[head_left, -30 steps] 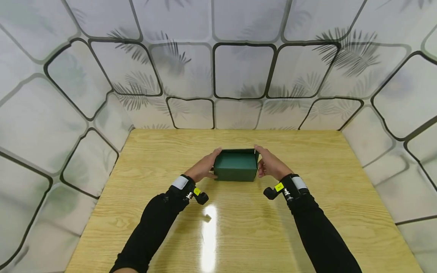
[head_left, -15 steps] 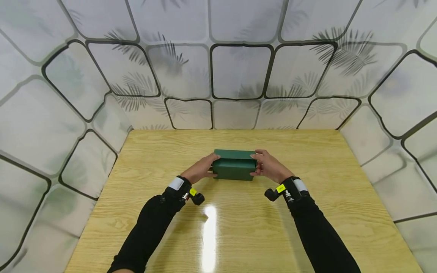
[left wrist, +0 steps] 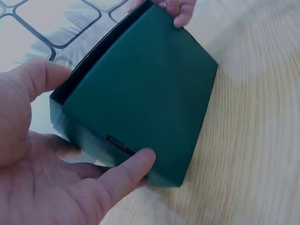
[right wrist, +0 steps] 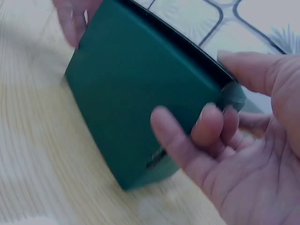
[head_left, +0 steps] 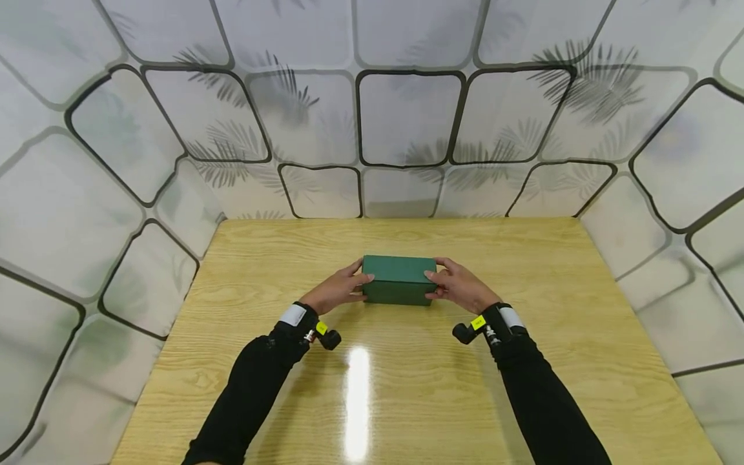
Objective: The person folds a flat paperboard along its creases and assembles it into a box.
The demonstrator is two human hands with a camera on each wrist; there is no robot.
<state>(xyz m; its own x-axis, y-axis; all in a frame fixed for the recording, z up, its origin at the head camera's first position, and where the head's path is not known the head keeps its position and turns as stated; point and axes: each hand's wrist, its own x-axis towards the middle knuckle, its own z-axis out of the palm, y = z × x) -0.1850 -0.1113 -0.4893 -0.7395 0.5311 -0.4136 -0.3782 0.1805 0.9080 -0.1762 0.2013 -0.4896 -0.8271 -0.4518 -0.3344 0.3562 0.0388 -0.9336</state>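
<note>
A dark green box (head_left: pixel 398 279) stands on the wooden table with its lid (head_left: pixel 401 266) folded down over the top. My left hand (head_left: pixel 341 287) holds the box's left end, thumb at the lid's front edge and fingers along the side. At the opposite end my right hand (head_left: pixel 459 284) grips in the same way, its thumb on the lid's front corner. Both wrist views show a narrow dark gap between the lid and the front wall (left wrist: pixel 145 93). A small dark slot (right wrist: pixel 155 157) shows near the bottom of the front wall.
The wooden table (head_left: pixel 407 387) reaches to a patterned curtain (head_left: pixel 413 116) at the back and on both sides. A bright light reflection (head_left: pixel 357 400) lies on the table in front of the box. Each wrist wears a strap with a small black camera (head_left: pixel 465 333).
The box was open at the top a second ago. Its lid has swung forward and down over the opening, and both thumbs have moved forward with it.
</note>
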